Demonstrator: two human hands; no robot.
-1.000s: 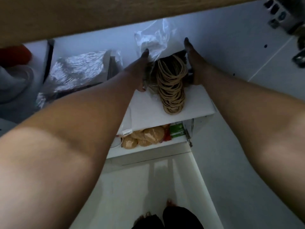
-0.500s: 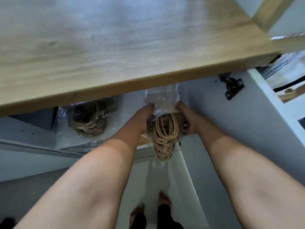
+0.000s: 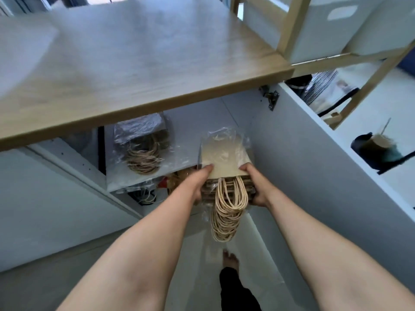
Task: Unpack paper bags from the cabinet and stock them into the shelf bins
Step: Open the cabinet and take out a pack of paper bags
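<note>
Both the left hand [image 3: 197, 187] and right hand [image 3: 258, 189] clamp the plastic-wrapped stack of paper bags [image 3: 226, 162] between their fingers, yet the slick wrap may slip, or the twine handles [image 3: 226, 214] dangling below may snag the cabinet shelf [image 3: 125, 182].

Tan paper bags [image 3: 225, 161], cream rope handles [image 3: 226, 212], white cabinet [image 3: 303, 153].

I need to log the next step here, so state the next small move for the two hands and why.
Probably lift the plastic-wrapped bundle of brown paper bags with twine handles up and out toward the white shelf bin. The left hand and right hand grip its sides, it is off the white cabinet shelf, and the wooden countertop overhangs it.
</note>
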